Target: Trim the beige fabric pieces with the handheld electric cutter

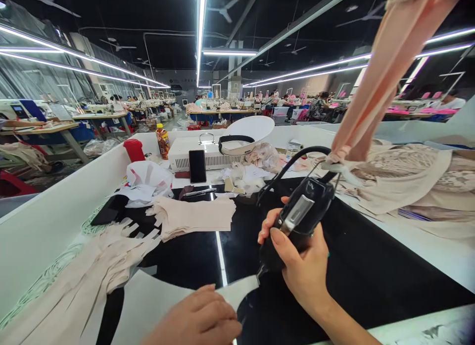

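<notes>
My right hand (309,273) is wrapped round a black corded handheld power tool (311,206) with a silver lever on its side. Its thin metal tip points down and left, at the narrow end of a flat white piece (156,295), fabric or paper. Over that piece lies my left hand (204,318), fingers curled and close together, with the fingertips partly hidden. A knotted peach cloth strip (382,82) runs from the tool's top end up out of view. Beneath everything is a glossy black board (356,266).
Stacked beige fabric pieces (196,216) and long beige strips (96,271) lie left. Behind stand a white vented box (189,154), a phone (197,166) and a bottle (162,141). Beige lace cups (404,167) are heaped right. White walls (74,196) edge the table.
</notes>
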`<state>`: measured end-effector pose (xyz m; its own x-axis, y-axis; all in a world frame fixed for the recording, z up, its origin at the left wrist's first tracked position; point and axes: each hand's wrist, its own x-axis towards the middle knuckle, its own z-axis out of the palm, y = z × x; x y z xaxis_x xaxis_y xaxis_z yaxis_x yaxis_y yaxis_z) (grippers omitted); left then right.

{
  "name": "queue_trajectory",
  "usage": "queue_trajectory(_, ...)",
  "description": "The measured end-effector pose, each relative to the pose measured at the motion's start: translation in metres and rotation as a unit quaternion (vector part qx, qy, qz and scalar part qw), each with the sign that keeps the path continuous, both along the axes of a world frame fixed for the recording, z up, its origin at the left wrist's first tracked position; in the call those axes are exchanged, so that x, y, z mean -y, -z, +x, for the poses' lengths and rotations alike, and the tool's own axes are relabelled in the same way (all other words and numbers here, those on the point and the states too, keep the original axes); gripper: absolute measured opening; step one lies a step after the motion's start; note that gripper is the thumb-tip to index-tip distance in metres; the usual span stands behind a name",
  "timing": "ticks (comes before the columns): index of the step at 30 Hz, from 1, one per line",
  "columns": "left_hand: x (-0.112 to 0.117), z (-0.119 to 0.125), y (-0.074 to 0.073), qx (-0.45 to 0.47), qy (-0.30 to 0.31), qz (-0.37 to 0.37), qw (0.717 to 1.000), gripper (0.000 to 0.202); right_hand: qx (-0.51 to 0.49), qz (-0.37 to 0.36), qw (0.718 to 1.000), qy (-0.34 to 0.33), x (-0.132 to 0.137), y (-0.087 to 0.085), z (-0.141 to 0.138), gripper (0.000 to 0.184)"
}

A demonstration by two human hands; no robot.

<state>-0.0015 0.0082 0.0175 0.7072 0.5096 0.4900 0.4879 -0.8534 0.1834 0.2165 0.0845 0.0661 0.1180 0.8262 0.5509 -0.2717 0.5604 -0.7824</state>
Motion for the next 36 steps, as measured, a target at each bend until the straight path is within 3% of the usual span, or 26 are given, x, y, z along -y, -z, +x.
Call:
queue_trajectory(3, -0.013, 0.020, -0.002, 0.003, -0.043, 0.065, 0.997, 0.021, 0.006, -0.003, 1.000, 0.010, -0.002, 0.000, 0.000, 0.024)
queue_trajectory(8, -0.026, 0.039, 0.010, -0.051, -0.078, 0.071, 0.993, 0.022, 0.014, -0.010, 1.000, 0.013, 0.002, -0.001, 0.002, 0.019)
queue_trajectory(12, -0.026, 0.040, 0.017, -0.062, -0.085, 0.064, 0.992, 0.025, 0.010, -0.007, 1.000, -0.005, 0.010, 0.001, 0.002, 0.018)
queue_trajectory(20, -0.027, 0.043, 0.010, -0.063, -0.088, 0.076, 0.991, 0.019, -0.003, 0.008, 1.000, -0.010, 0.012, 0.005, -0.003, 0.026)
queue_trajectory(25, -0.025, 0.040, 0.010, -0.068, -0.083, 0.067, 0.992, 0.018, 0.008, 0.011, 1.000, 0.001, 0.012, 0.005, -0.002, 0.022)
queue_trajectory(36, -0.020, 0.037, 0.021, -0.072, -0.103, 0.065, 0.990, 0.032, -0.004, 0.006, 1.000, -0.008, 0.010, 0.007, -0.001, 0.021)
